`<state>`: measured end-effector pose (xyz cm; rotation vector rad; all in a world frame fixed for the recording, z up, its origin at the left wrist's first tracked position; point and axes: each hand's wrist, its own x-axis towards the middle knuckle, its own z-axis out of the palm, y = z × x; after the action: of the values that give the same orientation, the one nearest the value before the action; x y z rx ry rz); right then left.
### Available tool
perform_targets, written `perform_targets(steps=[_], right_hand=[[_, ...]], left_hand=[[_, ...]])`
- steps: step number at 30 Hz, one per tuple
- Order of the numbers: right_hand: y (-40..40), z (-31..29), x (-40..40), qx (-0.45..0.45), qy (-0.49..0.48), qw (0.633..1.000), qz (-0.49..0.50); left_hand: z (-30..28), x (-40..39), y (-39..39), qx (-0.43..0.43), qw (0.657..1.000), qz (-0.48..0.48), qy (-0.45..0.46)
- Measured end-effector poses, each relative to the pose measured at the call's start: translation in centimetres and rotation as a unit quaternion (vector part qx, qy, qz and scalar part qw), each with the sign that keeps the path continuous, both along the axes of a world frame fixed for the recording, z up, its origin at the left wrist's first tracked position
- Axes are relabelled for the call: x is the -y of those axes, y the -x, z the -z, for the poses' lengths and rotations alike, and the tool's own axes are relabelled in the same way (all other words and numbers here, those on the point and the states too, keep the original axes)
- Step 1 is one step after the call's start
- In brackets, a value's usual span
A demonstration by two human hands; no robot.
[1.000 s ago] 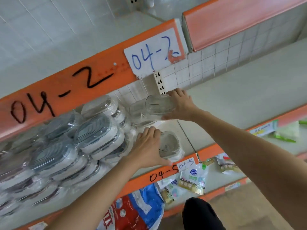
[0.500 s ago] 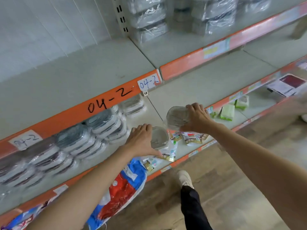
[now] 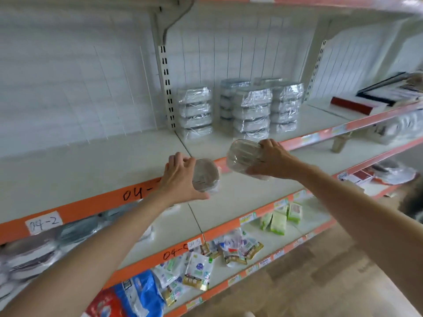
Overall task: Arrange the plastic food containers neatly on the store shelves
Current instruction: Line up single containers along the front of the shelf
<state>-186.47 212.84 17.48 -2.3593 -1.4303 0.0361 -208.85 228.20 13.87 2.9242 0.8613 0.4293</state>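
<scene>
My left hand (image 3: 180,177) grips a wrapped plastic food container (image 3: 206,175) in front of the orange edge of the shelf marked 04-. A little higher and to the right, my right hand (image 3: 273,160) holds a second clear wrapped container (image 3: 243,155) tilted on its side. Both are in the air just in front of the upper white shelf (image 3: 114,165). On that shelf, further back, stand several neat stacks of wrapped containers (image 3: 249,110). More wrapped containers (image 3: 34,255) lie blurred on the lower shelf at the left.
A slotted upright post (image 3: 167,88) divides the shelf bays. Boxes (image 3: 370,101) lie on the upper shelf at the right. Lower shelves carry green packs (image 3: 281,218), small sachets (image 3: 229,250) and a blue and red bag (image 3: 132,298). Wooden floor lies below right.
Both hands have lifted their containers up from the lower shelf to the level of the upper shelf, and the view has risen with them to show the stacked containers.
</scene>
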Motion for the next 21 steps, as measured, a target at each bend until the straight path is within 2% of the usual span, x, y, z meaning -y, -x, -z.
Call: perform_targets(steps=[7, 11, 15, 21], right_hand=[[-2.2, 0.7, -8.0, 0.008, 0.011, 0.994, -0.105], [-3.8, 1.8, -14.6, -0.002, 0.052, 0.986, -0.158], [-5.9, 3.4, -19.6, -0.02, 0.112, 0.968, -0.225], [-8.5, 2.8, -23.9, 0.011, 0.197, 0.929, -0.313]], left_hand=[[0.0, -5.2, -0.2, 0.008, 0.986, -0.151, 0.068], [0.1, -8.2, -0.6, 0.026, 0.968, -0.2, 0.147], [0.9, -10.1, -1.6, 0.031, 0.953, -0.255, 0.161], [1.4, -10.7, -2.0, 0.035, 0.933, -0.3, 0.195]])
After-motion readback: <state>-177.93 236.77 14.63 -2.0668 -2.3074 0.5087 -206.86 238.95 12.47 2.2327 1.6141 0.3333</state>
